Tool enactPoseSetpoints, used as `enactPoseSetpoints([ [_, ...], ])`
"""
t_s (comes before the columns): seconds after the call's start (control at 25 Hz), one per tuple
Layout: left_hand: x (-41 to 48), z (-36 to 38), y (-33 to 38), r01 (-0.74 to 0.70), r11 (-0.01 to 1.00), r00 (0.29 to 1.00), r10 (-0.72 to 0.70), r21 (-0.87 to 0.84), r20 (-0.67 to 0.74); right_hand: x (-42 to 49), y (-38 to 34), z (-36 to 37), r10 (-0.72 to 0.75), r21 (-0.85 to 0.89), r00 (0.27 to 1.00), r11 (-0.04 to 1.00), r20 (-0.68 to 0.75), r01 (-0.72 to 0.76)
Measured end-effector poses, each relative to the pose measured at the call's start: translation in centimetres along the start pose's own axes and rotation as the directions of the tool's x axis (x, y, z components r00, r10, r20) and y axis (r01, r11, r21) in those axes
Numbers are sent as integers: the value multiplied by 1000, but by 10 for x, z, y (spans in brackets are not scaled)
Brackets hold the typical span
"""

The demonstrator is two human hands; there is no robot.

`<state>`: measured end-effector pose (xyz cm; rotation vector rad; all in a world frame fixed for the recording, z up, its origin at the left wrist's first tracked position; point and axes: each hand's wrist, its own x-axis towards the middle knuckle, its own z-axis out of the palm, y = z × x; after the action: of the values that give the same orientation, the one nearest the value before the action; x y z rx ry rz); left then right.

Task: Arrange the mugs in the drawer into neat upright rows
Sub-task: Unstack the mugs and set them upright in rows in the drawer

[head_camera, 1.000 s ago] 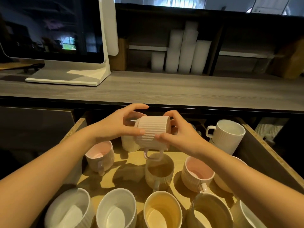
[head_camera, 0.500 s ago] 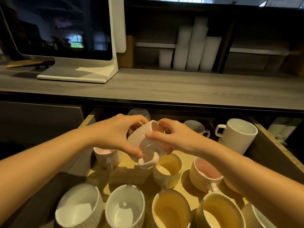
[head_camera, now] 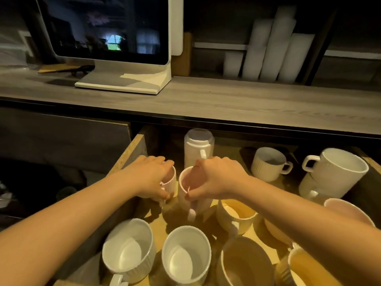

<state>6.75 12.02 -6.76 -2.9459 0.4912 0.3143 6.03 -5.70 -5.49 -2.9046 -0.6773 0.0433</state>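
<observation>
The right hand (head_camera: 216, 178) has its grip clamped on the rim of a pink mug (head_camera: 188, 181), which is upright with its handle toward the person. The left hand (head_camera: 148, 178) grips the neighbouring mug (head_camera: 171, 185) from above. The two mugs sit just beside each other at the left of the drawer (head_camera: 134, 149), behind the front white mugs (head_camera: 127, 254). This looks like the setting-down step, though whether the base has landed is hidden. Next comes releasing it squarely in line, then the tall mug (head_camera: 198, 149) behind, which looks upside down.
</observation>
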Motion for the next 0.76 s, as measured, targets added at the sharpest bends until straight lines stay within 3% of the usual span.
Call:
enactPoseSetpoints([
  [0.24, 6, 15, -9, 97, 995, 995, -97, -32, 1, 7, -5, 20, -48, -41, 995, 998, 86, 52],
  [0.44, 13, 22, -2, 159, 980, 985, -150, 117, -88, 7, -5, 30, -69, -33, 993, 997, 95, 73],
  [0.76, 11, 14, -1, 91, 969, 994, -74, 228, -84, 1, -3, 31, -85, -19, 990, 996, 110, 88],
])
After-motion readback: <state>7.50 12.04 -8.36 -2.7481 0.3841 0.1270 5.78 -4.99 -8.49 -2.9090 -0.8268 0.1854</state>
